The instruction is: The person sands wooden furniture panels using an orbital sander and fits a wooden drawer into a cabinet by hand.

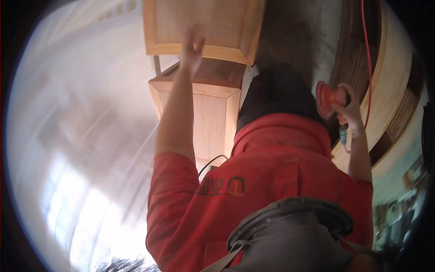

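My left hand (192, 51) is raised over the front edge of a light wooden panel (208, 22). Its fingers are apart and a little blurred, with nothing in them; whether it touches the panel I cannot tell. My right hand (351, 106) is wrapped round an orange-red round power sander (330, 99) at the right. The sander's flat pad is turned toward the left, beside my dark trousers, and a hose fitting hangs below its grip. Nearer my body than the panel stands a wooden cabinet-like piece (210, 120) with a framed face.
A red hose (368, 59) runs down at the right, past curved-looking wooden boards (389, 104). A dark cable (210, 162) bends beside my left elbow. Pale floor (90, 104) spreads at the left, with bright glare lower down. Blurred clutter (398, 213) lies at the lower right.
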The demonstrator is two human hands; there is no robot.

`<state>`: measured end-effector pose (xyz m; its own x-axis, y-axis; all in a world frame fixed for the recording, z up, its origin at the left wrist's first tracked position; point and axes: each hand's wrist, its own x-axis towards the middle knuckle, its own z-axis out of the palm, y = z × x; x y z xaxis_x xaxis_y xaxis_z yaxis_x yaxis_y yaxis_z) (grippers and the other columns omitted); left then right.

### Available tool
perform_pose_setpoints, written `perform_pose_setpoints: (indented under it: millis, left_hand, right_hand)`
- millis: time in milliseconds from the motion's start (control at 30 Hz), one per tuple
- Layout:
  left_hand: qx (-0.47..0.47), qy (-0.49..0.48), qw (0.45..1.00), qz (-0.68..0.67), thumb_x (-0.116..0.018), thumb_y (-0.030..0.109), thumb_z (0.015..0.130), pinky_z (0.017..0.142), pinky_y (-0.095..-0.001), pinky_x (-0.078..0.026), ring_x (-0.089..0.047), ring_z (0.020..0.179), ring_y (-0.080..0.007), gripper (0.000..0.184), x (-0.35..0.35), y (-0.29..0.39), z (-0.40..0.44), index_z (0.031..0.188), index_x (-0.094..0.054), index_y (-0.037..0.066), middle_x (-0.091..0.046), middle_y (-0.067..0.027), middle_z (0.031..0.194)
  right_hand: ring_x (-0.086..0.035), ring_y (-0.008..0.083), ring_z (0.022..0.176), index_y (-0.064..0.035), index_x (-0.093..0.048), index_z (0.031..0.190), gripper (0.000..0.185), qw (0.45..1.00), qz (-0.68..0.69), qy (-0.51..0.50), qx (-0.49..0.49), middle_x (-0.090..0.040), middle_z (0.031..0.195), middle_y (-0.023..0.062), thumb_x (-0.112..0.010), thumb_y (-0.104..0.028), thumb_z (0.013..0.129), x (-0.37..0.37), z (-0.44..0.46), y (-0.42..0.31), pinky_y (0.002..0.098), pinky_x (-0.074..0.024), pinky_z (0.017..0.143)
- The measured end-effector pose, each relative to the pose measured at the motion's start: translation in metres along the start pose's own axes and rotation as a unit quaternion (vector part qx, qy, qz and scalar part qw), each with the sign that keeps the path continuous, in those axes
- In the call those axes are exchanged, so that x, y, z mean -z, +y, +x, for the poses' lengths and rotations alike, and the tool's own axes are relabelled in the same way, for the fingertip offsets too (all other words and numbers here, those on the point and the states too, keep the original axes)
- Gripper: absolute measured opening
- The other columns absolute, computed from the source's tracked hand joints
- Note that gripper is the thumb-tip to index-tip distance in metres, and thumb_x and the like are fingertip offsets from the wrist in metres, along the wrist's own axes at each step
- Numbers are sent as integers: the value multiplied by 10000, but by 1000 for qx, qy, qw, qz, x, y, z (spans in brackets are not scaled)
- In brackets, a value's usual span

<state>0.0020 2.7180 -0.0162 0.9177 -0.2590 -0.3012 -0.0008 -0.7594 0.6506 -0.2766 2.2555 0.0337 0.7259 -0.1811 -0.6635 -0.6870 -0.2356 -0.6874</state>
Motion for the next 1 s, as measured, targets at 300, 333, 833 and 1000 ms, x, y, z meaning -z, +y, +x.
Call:
perform_pose_setpoints:
  millis: [300,333,833,1000]
  left_hand:
    - [425,265,865,-39,-558,150,920,864,-367,-515,-642,989,-256,306,-38,-70,-421,1192,-603,15,-657,-147,1120]
    - [443,278,851,-51,-558,136,920,856,-359,-520,-652,962,-244,300,-37,-70,-434,1185,-608,4,-666,-142,1109]
    - [-732,322,597,62,-517,131,945,872,-336,-503,-626,983,-219,304,351,332,-424,1195,-568,-34,-644,-148,1128]
    - [-749,275,594,98,-508,132,948,878,-337,-497,-623,985,-217,300,330,371,-444,1192,-572,-30,-644,-145,1122]
  right_hand:
    - [-593,293,1070,-88,-538,1208,624,945,-208,-114,227,-613,1092,134,-755,-135,624,-32,50,-83,369,-458,928]
    - [-593,293,1070,-88,-538,1208,624,940,-214,-110,243,-613,1092,134,-755,-135,624,-33,50,-94,369,-458,928]
    - [-603,301,1053,-103,-549,1164,654,927,-266,-60,257,-622,1087,134,-791,-230,570,-54,-7,-163,378,-469,907]
    - [-596,284,1012,-98,-538,1144,624,908,-265,-104,307,-612,1053,125,-783,-210,582,-47,-10,-175,361,-458,906]
